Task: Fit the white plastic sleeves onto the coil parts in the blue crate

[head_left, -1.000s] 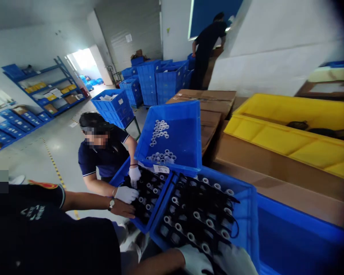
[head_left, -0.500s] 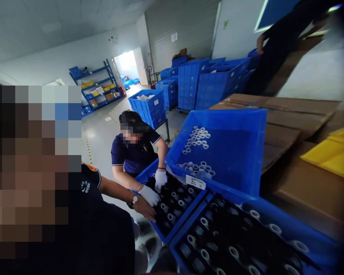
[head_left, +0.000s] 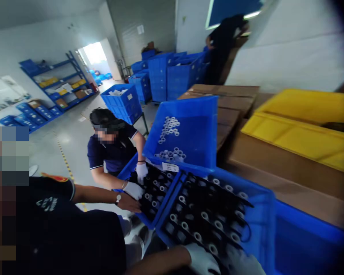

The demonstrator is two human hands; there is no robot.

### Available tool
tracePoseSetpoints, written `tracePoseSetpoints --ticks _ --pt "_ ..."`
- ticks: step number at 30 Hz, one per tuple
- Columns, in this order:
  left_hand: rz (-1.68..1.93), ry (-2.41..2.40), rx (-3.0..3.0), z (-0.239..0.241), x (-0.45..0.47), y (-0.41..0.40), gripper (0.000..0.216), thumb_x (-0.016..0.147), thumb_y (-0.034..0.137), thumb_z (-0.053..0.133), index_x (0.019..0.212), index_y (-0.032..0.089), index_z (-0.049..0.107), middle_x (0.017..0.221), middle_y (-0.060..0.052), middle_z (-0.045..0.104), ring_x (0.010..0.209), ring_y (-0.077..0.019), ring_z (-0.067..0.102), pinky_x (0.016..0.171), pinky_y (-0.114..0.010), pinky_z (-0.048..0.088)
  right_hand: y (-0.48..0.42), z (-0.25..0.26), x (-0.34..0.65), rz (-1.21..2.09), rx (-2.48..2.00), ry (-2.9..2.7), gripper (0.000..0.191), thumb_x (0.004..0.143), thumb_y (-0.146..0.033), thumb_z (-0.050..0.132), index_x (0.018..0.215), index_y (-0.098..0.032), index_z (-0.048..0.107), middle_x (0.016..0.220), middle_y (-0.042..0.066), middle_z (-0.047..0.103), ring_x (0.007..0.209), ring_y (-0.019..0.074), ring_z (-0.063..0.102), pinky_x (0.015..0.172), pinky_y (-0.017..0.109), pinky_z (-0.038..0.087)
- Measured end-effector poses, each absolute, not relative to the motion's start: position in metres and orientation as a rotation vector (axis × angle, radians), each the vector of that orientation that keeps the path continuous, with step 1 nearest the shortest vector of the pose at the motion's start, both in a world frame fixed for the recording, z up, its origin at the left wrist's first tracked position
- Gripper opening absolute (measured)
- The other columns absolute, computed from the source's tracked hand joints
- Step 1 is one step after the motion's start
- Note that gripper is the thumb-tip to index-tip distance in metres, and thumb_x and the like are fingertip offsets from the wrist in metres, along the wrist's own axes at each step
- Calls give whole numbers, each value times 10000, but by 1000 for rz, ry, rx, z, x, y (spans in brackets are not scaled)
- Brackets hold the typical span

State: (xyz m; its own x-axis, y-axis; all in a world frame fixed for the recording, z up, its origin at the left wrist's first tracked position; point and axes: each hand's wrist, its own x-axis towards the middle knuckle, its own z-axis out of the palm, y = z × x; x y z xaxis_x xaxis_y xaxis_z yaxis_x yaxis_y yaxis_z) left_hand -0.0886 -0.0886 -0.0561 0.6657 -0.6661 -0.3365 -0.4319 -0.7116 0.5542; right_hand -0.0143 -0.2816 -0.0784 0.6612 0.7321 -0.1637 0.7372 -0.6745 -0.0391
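Note:
My left hand (head_left: 203,259), in a white glove, reaches in at the bottom edge, over the near end of a blue crate (head_left: 265,229). Black parts with white rings (head_left: 197,236) lie in rows inside that crate. My right hand (head_left: 245,263), also in a pale glove, is blurred at the crate's near right, beside the black parts. The frame's lower edge cuts off the fingers of both hands, so their grip does not show. A black strap-like loop (head_left: 248,229) sticks out on the right of the rows.
A tilted blue bin (head_left: 200,133) holds loose white rings (head_left: 170,124). A co-worker's gloved hands (head_left: 134,190) and another person's bare hand (head_left: 129,202) are at a second crate (head_left: 149,223). Cardboard boxes (head_left: 275,160) and a yellow bin (head_left: 304,130) stand right.
The view has swung right, and things sit further left in it. Both my gloved hands have come into view at the bottom, over the near crate.

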Motion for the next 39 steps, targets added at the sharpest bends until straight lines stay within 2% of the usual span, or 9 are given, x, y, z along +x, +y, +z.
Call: tracePoseSetpoints --ticks 3,8,11,18,24,27,31,35,39 --pt "-858 -980 2444 -58 -85 -104 447 886 509 407 1121 220 653 1226 -34 657 1106 -217 631 744 -308 540 -282 -74 -24 -398 2742 1183 408 766 -2 441 971 -172 750 1037 183 707 874 289 675 678 375 465" --pt "-778 -917 2431 -60 -85 -91 295 843 432 477 941 243 681 1029 -13 707 900 -185 671 663 -277 508 -272 -54 -25 -538 2731 1120 276 819 -124 481 858 -143 753 920 209 701 872 341 650 716 427 420" --pt "-762 -886 2403 -61 -85 -92 269 832 411 494 910 238 685 997 -10 706 884 -179 667 674 -276 510 -272 -48 -26 -506 2754 1042 335 797 -122 522 1072 -100 712 1050 221 685 936 340 643 742 421 442" --pt "-748 -902 2473 -46 -92 -91 397 880 466 454 1140 225 633 1233 -49 639 1075 -252 622 844 -371 521 -270 -51 -32 -361 2706 1151 312 814 -35 475 964 -133 730 1003 182 698 953 286 646 732 364 460" --pt "-105 -438 2680 1 -50 -41 529 937 458 385 1407 221 431 1472 -91 449 1307 -285 443 1131 -480 343 -268 -38 -25 -455 2741 1129 257 859 -134 515 985 -169 736 1007 145 708 931 299 650 762 394 470" --pt "46 2 2735 9 -3 -16 607 944 433 373 1490 171 319 1567 -122 294 1424 -308 297 1183 -490 278 -277 -32 -18 -62 2972 1119 231 912 -242 510 982 -187 723 998 102 707 960 278 626 867 417 463" --pt "-42 173 2699 -14 48 -13 674 929 479 400 1499 132 302 1578 -158 252 1439 -341 278 1180 -488 289 -291 -38 -12 684 3131 551 331 940 -256 456 1134 -54 631 1184 191 633 1083 315 557 944 449 438" --pt "-183 344 2640 -40 68 -22 677 942 544 324 1436 89 407 1556 -173 301 1435 -345 286 1192 -474 276 -292 -45 -10 646 3092 268 350 950 -251 433 1206 -46 557 1301 205 561 1089 297 564 895 406 469" --pt "-220 30 2770 -43 75 -15 567 953 465 329 1308 76 538 1487 -183 410 1425 -347 292 1201 -486 235 -290 -45 -9 471 3093 121 365 957 -257 418 1271 -94 510 1369 148 535 953 254 623 800 365 499"
